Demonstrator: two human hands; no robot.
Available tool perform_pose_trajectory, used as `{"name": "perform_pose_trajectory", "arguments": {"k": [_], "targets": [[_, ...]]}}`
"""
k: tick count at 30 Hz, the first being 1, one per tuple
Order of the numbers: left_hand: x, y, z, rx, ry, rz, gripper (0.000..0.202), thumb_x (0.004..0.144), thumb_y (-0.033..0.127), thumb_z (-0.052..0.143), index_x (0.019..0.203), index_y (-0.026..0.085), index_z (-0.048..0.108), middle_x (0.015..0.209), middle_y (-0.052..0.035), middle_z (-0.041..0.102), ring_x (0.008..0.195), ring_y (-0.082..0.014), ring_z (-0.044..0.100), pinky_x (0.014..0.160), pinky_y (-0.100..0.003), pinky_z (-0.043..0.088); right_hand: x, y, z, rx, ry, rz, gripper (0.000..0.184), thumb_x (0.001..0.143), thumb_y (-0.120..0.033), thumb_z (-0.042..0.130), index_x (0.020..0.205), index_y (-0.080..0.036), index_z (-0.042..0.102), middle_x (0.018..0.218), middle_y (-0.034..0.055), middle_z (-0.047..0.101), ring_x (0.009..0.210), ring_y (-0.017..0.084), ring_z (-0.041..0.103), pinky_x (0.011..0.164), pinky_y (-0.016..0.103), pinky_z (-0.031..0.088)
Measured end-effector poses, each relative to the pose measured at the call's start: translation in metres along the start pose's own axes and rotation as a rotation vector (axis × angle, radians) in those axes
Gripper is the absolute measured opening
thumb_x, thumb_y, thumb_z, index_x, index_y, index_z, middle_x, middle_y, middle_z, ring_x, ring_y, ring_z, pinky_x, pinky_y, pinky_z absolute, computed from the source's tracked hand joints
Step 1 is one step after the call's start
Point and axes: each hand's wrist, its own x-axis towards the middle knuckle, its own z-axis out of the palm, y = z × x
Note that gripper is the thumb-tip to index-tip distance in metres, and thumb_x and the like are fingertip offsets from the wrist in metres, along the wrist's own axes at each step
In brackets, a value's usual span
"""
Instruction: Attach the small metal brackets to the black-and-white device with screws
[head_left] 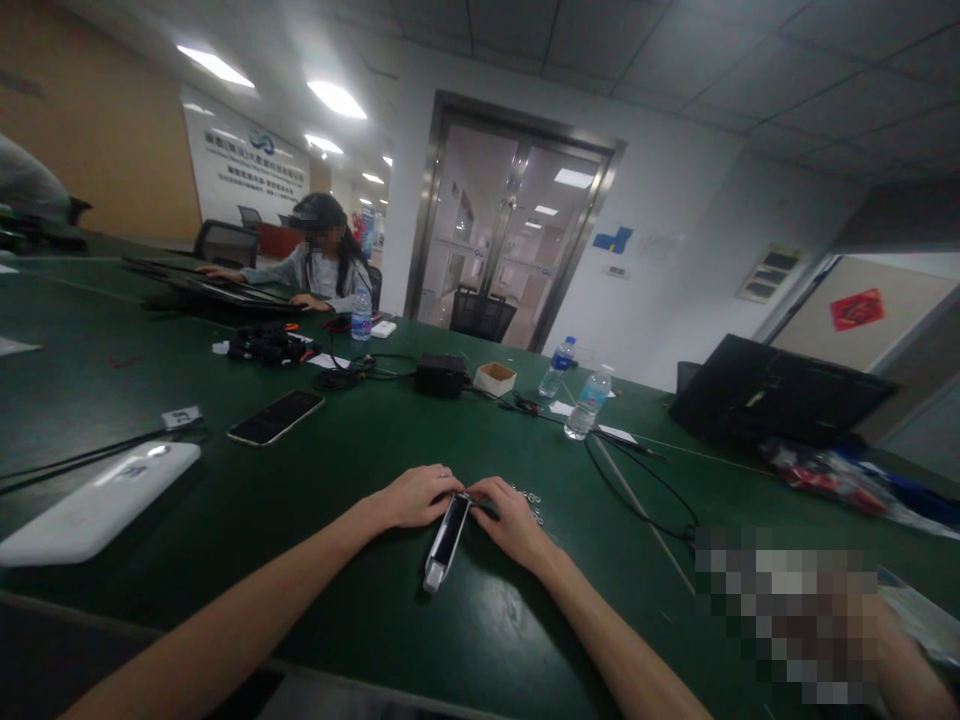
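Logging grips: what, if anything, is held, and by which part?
The left hand and right hand appear to hold the white-edged object by its far end.

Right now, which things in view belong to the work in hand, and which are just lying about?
In the work:
narrow white-edged case, far end between left hand and right hand
small pale pieces, probably

Apparently lying about:
phone
small open box
blue-capped bottle

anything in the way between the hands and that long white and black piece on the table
Nothing visible is: the left hand and right hand both have their fingers at the far end of the white and black piece. The small pale bits lie on the right hand's outer side.
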Motion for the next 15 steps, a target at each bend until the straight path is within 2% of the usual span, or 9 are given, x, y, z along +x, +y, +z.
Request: {"name": "perform_pose_trajectory", "arguments": {"k": [5,9,12,15], "targets": [[0.001,-0.001,0.000,0.041,-0.006,-0.012,0.027,0.095,0.022,0.045,0.117,0.023,0.061,0.106,-0.0054,0.063,0.098,-0.0198,0.059,0.084,-0.029,0.046,-0.001,0.014,-0.033,-0.254,0.026,-0.012,0.021,0.091,-0.022,0.051,0.109,-0.021,0.062,0.108,0.0087,0.063,0.102,0.021,0.058,0.091,0.038,0.047],[0.001,-0.001,0.000,0.052,-0.029,-0.046,0.028,0.095,0.024,0.045,0.118,0.022,0.061,0.107,-0.0063,0.063,0.096,-0.0202,0.060,0.080,-0.029,0.047,-0.009,0.040,-0.063,-0.470,-0.028,0.149,0.022,0.091,-0.018,0.048,0.107,-0.017,0.063,0.107,0.0111,0.064,0.101,0.023,0.058,0.089,0.038,0.046],[0.001,-0.001,0.000,0.060,-0.021,-0.041,0.027,0.096,0.024,0.045,0.117,0.022,0.061,0.107,-0.0057,0.063,0.096,-0.0199,0.060,0.082,-0.029,0.047,-0.016,0.057,-0.073,-0.523,-0.110,0.267,0.023,0.090,-0.015,0.048,0.106,-0.017,0.065,0.106,0.0112,0.064,0.102,0.022,0.059,0.090,0.034,0.046],[0.002,-0.001,0.000,0.069,-0.014,-0.044,0.027,0.095,0.022,0.045,0.116,0.022,0.061,0.106,-0.0052,0.064,0.096,-0.0194,0.060,0.082,-0.028,0.047,-0.019,0.062,-0.073,-0.522,-0.173,0.304,0.024,0.090,-0.015,0.049,0.106,-0.019,0.066,0.105,0.0102,0.065,0.102,0.021,0.060,0.088,0.030,0.045]]}}
